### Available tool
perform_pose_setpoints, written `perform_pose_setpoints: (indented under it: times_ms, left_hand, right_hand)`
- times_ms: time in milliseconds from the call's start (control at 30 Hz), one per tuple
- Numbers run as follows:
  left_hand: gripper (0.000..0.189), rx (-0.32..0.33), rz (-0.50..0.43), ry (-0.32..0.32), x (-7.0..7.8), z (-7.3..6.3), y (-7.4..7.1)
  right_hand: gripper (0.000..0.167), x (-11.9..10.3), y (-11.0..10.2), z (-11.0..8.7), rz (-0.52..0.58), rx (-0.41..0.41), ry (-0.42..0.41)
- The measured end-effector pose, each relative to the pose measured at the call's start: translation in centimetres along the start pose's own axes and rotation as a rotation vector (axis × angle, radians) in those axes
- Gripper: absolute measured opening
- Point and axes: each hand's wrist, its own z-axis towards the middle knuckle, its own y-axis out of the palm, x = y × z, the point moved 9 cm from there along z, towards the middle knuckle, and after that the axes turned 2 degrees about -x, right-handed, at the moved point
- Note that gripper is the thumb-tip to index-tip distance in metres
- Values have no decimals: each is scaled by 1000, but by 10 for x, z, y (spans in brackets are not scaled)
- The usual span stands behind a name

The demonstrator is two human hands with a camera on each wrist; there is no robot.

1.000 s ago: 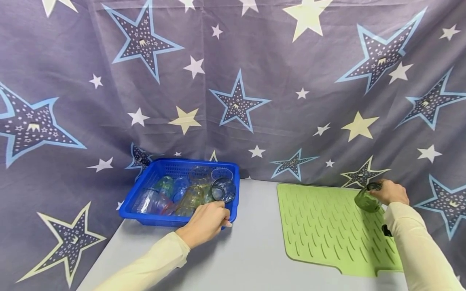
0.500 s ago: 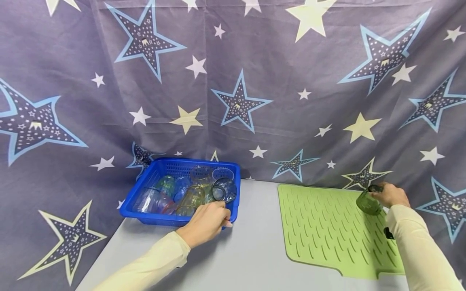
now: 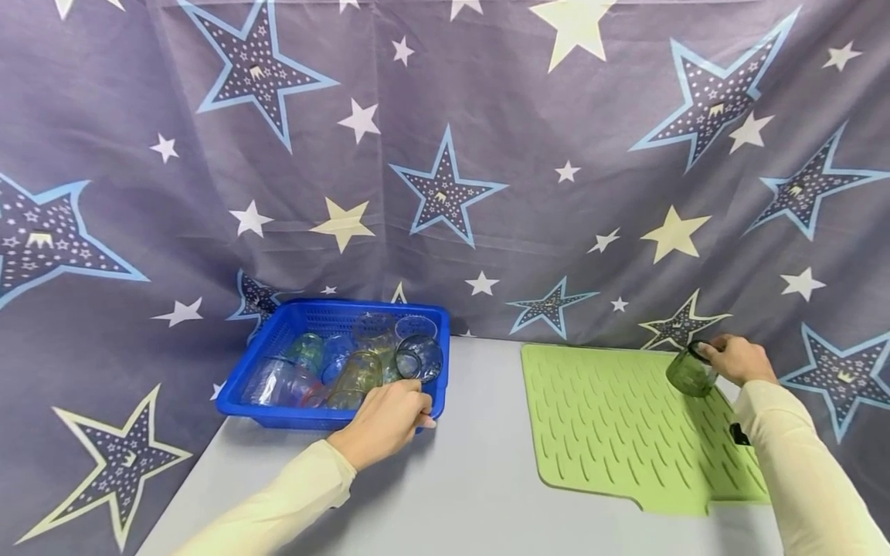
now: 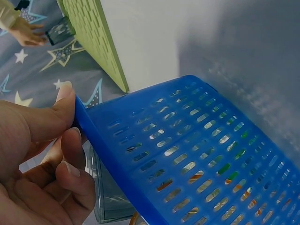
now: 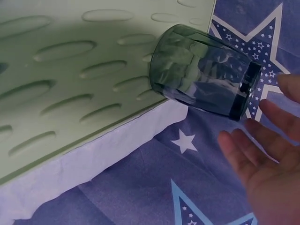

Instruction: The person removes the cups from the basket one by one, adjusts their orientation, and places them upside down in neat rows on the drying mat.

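A dark green drinking glass (image 3: 691, 372) stands at the far right of the green ridged mat (image 3: 598, 432), its thick dark end up. Beside that end is my right hand (image 3: 740, 360). The right wrist view shows its fingers spread and a small gap between the fingertips and the glass (image 5: 201, 70). My left hand (image 3: 389, 421) grips the front right rim of the blue plastic basket (image 3: 292, 421). In the left wrist view the thumb and curled fingers pinch that rim. Several clear and tinted glasses lie in the basket, among them a blue-grey glass (image 3: 427, 359) near the left hand.
Between basket and mat is a stretch of pale table (image 3: 480, 448). A grey star-patterned cloth (image 3: 445, 270) hangs right behind the table. The mat reaches close to the table's right side, under my right forearm.
The right fingers have come away from the green glass, which sits more upright on the mat. The left hand keeps its grip on the basket rim. The head view has shifted slightly.
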Motion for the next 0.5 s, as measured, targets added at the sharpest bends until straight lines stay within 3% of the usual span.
perform_pose_setpoints:
  times_ms: [333,500]
  left_hand:
    - [12,-10,-27,6,0,-3,-2]
    - [4,-29,-45,9,-1,-3,-1]
  right_hand:
    - [42,-28,-7,-5,-15,167,-120]
    - [38,-48,-4,-9,-5,190,-195]
